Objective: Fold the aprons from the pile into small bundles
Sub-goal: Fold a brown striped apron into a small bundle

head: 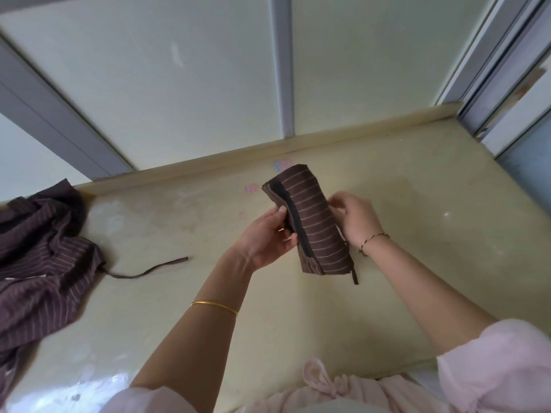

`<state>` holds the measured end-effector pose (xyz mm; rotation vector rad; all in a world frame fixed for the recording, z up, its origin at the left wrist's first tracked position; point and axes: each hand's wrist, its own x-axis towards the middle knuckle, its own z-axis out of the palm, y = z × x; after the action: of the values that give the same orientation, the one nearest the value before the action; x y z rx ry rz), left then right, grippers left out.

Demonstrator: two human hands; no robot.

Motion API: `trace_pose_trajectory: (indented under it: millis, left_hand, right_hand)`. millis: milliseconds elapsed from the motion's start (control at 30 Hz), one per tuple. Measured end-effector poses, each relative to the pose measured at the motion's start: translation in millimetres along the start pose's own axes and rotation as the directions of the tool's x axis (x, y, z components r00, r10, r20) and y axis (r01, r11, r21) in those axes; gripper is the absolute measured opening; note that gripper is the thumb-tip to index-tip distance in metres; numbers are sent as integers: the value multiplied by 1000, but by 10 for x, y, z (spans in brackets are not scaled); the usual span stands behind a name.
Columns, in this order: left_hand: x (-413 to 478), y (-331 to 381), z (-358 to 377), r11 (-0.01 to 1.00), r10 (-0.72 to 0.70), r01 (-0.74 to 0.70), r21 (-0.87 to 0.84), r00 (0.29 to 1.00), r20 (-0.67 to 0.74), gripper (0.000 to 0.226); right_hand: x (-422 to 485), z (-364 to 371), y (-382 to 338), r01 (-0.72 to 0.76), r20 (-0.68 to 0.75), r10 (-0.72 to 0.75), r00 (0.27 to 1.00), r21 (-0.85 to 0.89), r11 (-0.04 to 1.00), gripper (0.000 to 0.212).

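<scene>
While hovering above the middle of the surface (417, 278), got the apron bundle (313, 225) clamped both sides: left hand (265, 236) grip on the black-trimmed edge, right hand (354, 219) grip curled round the opposite one. Probably soft, light, floppy, so hold by the folded edges. Pile (38, 248) at the surface's left edge. No readable labels, only blurry stickers (281, 165) by the surface's far edge.

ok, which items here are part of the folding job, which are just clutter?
Job: striped apron bundle, held by left hand and right hand; apron pile with trailing tie.
Not the job: pink stickers on the table.
</scene>
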<state>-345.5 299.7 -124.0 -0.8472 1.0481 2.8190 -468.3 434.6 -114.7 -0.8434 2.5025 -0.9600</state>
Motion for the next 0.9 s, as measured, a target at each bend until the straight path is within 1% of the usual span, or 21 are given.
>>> trace_pose_trajectory:
  millis: [100,200,300,333,367,400,433,500,533,600,633,700,733,767,800,833,867,900]
  left_hand:
    - [31,22,-48,996,13,-26,-86,989,-148,22]
    - [97,15,-46,986,26,-74,-151,954,-299,22]
    - [163,-11,2,976,58,-137,-169,912,-406,21]
    - [178,-6,18,966,61,-160,-203,903,-426,21]
    - [186,2,34,953,60,-180,-245,901,-430,21]
    - [181,19,56,937,55,-192,-291,905,-421,22]
    - [185,38,76,926,48,-193,-325,913,-405,23]
    - [178,74,136,928,18,-148,-341,934,-358,26]
    - [163,85,168,939,3,-113,-325,947,-320,29]
    - [127,95,206,973,-31,-26,-228,970,-241,30]
    - [111,109,216,988,-45,12,-157,976,-212,29]
    - [55,159,245,998,-66,62,-32,990,-126,27]
    - [-1,181,278,997,-73,75,22,994,-78,29]
    - [-50,189,320,993,-83,87,77,995,-58,32]
    - [-96,197,379,985,-90,99,144,994,-65,36]
    - [-122,186,441,975,-117,132,180,989,-92,37]
    - [-134,157,474,970,-114,136,199,987,-117,36]
    - [-154,147,489,966,-87,121,228,984,-154,34]
  right_hand:
    - [-44,-111,-80,75,-64,-78,995,-48,996,19]
    - [-192,-140,-264,158,-63,-163,985,-77,984,20]
    - [-390,-72,-387,164,-44,-173,984,-160,973,21]
    - [-449,-36,-404,171,-46,-178,983,-135,976,20]
    - [-504,2,-417,174,-34,-175,984,-43,984,20]
    - [-556,55,-413,156,4,-157,988,93,983,21]
    - [-606,115,-398,105,73,-124,990,226,968,23]
    - [-691,254,-336,-28,234,-70,970,389,921,26]
    - [-721,311,-293,-100,307,-50,950,454,885,27]
    - [-719,379,-191,-259,430,-15,903,570,780,28]
    - [-673,386,-118,-314,475,5,880,575,756,28]
    - [-585,333,13,-368,531,71,844,480,796,25]
    - [-560,301,78,-399,544,123,830,425,813,21]
    - [-538,252,115,-451,546,184,818,409,793,22]
    - [-511,208,144,-495,528,226,818,448,745,27]
    - [-476,163,155,-514,512,237,826,512,688,30]
    - [-428,107,140,-501,497,217,840,557,662,32]
    - [-376,50,108,-470,490,182,852,566,677,31]
